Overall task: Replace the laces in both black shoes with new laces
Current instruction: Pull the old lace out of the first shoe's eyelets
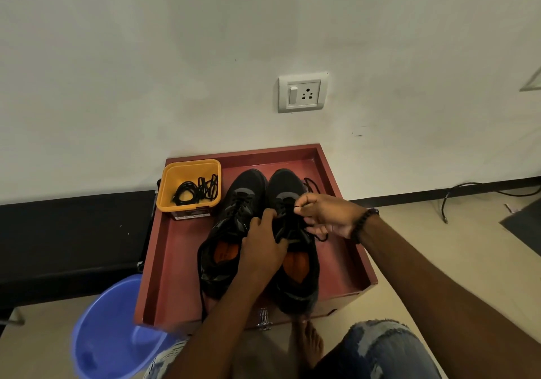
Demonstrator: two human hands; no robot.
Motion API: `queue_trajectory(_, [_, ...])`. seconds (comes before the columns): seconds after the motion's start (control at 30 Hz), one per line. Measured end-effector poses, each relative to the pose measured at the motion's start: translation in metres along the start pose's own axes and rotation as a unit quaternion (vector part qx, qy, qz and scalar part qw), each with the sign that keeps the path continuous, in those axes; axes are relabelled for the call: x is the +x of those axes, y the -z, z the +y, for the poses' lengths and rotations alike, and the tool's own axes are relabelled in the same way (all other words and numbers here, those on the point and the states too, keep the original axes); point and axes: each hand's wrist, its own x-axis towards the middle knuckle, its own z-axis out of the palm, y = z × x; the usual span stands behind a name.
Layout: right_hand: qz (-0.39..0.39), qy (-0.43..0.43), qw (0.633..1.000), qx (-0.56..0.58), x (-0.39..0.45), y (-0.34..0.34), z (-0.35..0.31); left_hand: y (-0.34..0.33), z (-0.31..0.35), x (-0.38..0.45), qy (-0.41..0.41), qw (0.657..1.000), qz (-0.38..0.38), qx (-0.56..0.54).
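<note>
Pinching a black lace [317,236] at the eyelets, the right hand [328,214] is seen at 3 o'clock of the right shoe [292,232], whose long axis runs 12 to 6; the left hand [263,247] is clamped on its tongue.

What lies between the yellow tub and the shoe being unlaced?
The other black shoe, seen in the head view, stands between the yellow tub and the shoe being unlaced.

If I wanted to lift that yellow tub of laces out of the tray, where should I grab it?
Probably pinch the yellow tub by its rim, from above on the tray's open near side. It stands upright with an open top, and its far side is close against the tray's wall.
</note>
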Motion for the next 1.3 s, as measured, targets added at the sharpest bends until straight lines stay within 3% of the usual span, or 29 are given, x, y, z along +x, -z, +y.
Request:
queue_trajectory(0.07, [0.021,0.012,1.0,-0.005,0.001,-0.002,0.006,-0.001,0.003,0.002,-0.013,1.0,0.005,0.016])
queue_trajectory(0.13, [0.036,0.045,0.976,-0.211,0.005,-0.004,0.007,-0.003,0.004,0.003,-0.012,1.0,0.011,0.022])
queue_trajectory(0.23, [0.068,0.098,0.874,-0.47,0.011,-0.009,-0.005,-0.006,0.002,0.002,-0.002,1.0,0.023,0.017])
queue_trajectory(0.37, [0.086,0.142,0.783,-0.599,0.019,-0.015,-0.011,-0.008,0.0,-0.004,0.018,0.999,0.035,0.0])
queue_trajectory(0.4, [0.089,0.159,0.786,-0.591,0.02,-0.013,-0.011,-0.008,0.0,-0.005,0.017,0.999,0.036,0.001])
queue_trajectory(0.43, [0.096,0.178,0.815,-0.543,0.022,-0.01,-0.01,-0.008,0.0,-0.006,0.017,0.999,0.039,0.004])
queue_trajectory(0.47, [0.112,0.196,0.867,-0.444,0.022,-0.006,-0.008,-0.007,-0.001,-0.005,0.018,0.999,0.043,0.006])
queue_trajectory(0.53, [0.146,0.175,0.967,-0.118,0.019,-0.001,0.002,-0.006,-0.002,-0.004,0.027,0.998,0.051,-0.007])
queue_trajectory(0.57, [0.16,0.149,0.976,0.014,0.019,0.001,0.011,-0.006,-0.002,-0.004,0.029,0.998,0.05,-0.014])
queue_trajectory(0.6, [0.176,0.131,0.973,0.073,0.019,0.002,0.02,-0.006,0.0,-0.003,0.025,0.999,0.045,-0.014])
queue_trajectory(0.63, [0.186,0.122,0.973,0.066,0.019,0.003,0.027,-0.007,0.002,-0.003,0.02,0.999,0.042,-0.007])
queue_trajectory(0.7, [0.19,0.139,0.969,-0.07,0.021,0.006,0.032,-0.009,0.003,-0.002,0.02,0.999,0.046,0.0])
queue_trajectory(0.8, [0.165,0.202,0.907,-0.33,0.019,0.006,0.016,-0.011,0.003,-0.003,0.023,0.998,0.054,0.006])
queue_trajectory(0.9, [0.122,0.247,0.784,-0.556,0.018,-0.007,-0.004,-0.011,0.004,-0.006,0.025,0.998,0.059,0.005])
queue_trajectory(1.0, [0.084,0.228,0.684,-0.688,0.017,-0.014,-0.017,-0.009,0.004,-0.007,0.028,0.998,0.06,0.008])
queue_trajectory(1.07, [0.088,0.23,0.642,-0.726,0.017,-0.016,-0.024,-0.009,0.002,-0.006,0.028,0.998,0.061,0.003])
queue_trajectory(1.1, [0.106,0.235,0.649,-0.715,0.018,-0.015,-0.026,-0.009,0.002,-0.006,0.029,0.998,0.062,0.003])
queue_trajectory(1.13, [0.142,0.252,0.692,-0.662,0.02,-0.013,-0.026,-0.009,0.002,-0.006,0.029,0.998,0.062,0.006])
queue_trajectory(1.2, [0.259,0.272,0.827,-0.418,0.022,-0.004,-0.029,-0.009,0.002,-0.006,0.029,0.998,0.062,0.012])
queue_trajectory(1.23, [0.31,0.264,0.863,-0.298,0.023,0.003,-0.028,-0.009,0.002,-0.006,0.029,0.998,0.061,0.011])
queue_trajectory(1.3, [0.336,0.196,0.894,-0.223,0.026,0.014,-0.02,-0.008,0.002,-0.006,0.03,0.998,0.059,0.01])
